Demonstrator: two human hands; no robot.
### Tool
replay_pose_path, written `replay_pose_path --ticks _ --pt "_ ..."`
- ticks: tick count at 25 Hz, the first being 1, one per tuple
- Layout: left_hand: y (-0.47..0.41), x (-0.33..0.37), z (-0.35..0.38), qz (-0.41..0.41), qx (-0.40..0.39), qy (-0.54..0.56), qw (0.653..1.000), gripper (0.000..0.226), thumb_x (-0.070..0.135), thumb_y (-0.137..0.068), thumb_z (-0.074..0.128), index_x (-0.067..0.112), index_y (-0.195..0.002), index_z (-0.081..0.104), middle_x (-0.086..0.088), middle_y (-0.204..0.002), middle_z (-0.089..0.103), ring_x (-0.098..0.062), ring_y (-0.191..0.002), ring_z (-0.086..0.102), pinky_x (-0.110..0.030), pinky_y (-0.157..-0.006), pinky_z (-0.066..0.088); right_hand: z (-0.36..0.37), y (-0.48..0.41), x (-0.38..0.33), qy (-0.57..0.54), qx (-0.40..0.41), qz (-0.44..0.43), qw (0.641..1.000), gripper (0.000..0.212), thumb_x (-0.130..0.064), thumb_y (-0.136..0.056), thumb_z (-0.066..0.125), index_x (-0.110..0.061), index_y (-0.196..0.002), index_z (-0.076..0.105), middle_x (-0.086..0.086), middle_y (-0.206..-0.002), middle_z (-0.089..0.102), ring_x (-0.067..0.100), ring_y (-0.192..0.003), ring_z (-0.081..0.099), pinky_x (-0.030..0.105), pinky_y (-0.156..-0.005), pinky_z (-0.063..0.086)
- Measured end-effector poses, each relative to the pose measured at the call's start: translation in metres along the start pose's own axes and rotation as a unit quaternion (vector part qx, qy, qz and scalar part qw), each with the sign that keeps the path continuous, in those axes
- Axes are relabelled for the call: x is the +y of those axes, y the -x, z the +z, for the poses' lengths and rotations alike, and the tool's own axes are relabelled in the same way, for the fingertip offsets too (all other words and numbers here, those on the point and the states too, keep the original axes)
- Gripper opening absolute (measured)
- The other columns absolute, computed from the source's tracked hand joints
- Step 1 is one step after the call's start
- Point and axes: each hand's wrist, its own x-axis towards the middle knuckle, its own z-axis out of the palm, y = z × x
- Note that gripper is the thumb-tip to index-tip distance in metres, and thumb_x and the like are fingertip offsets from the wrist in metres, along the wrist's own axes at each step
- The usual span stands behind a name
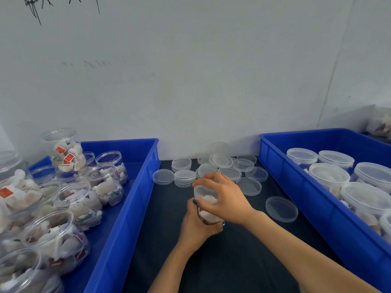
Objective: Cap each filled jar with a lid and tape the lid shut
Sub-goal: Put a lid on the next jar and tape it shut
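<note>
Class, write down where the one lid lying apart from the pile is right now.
In the head view the lone lid lies flat on the dark mat, right of the right hand and beside the right bin wall.

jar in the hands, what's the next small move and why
Probably press and turn the clear round lid down until it seats. The left hand grips the base of the clear plastic jar of white sachets, and the right hand curls over the lid on its mouth.

Dark table (222,267), left blue bin (118,229), right blue bin (317,218), clear lids (184,177) scattered and stacked between them
</note>
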Motion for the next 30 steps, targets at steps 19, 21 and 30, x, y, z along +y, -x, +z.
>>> replay_pose_path --ticks 19,21,30 --pt "0.007 0.016 0.021 0.03 0.066 -0.09 0.993 0.079 0.06 -0.052 0.077 0.039 -0.116 0.036 0.017 -0.105 0.058 0.004 -0.092 0.059 -0.013 -0.067 0.047 0.004 0.006 -0.018 0.091 0.03 0.133 0.987 0.04 -0.053 -0.084 0.06 -0.043 -0.123 0.056 -0.012 -0.134 0.05 0.015 -0.123 0.044 0.029 -0.086 0.047" --pt "0.007 0.017 0.024 0.037 0.077 -0.095 0.992 0.079 0.061 -0.052 0.076 0.038 -0.116 0.037 0.015 -0.104 0.058 0.001 -0.093 0.059 -0.015 -0.069 0.049 0.004 0.004 -0.021 0.115 0.011 0.143 0.983 0.046 -0.056 -0.088 0.057 -0.042 -0.132 0.052 -0.007 -0.141 0.045 0.018 -0.131 0.038 0.031 -0.095 0.044" --pt "0.003 0.007 0.006 0.008 0.014 -0.027 0.999 0.081 0.038 -0.056 0.091 0.049 -0.113 0.034 0.023 -0.111 0.06 0.018 -0.096 0.056 -0.01 -0.07 0.05 -0.046 -0.002 -0.011 0.128 -0.214 0.022 0.968 0.067 -0.048 -0.092 0.056 -0.045 -0.151 0.025 -0.001 -0.154 0.028 0.022 -0.141 0.023 0.032 -0.109 0.029"
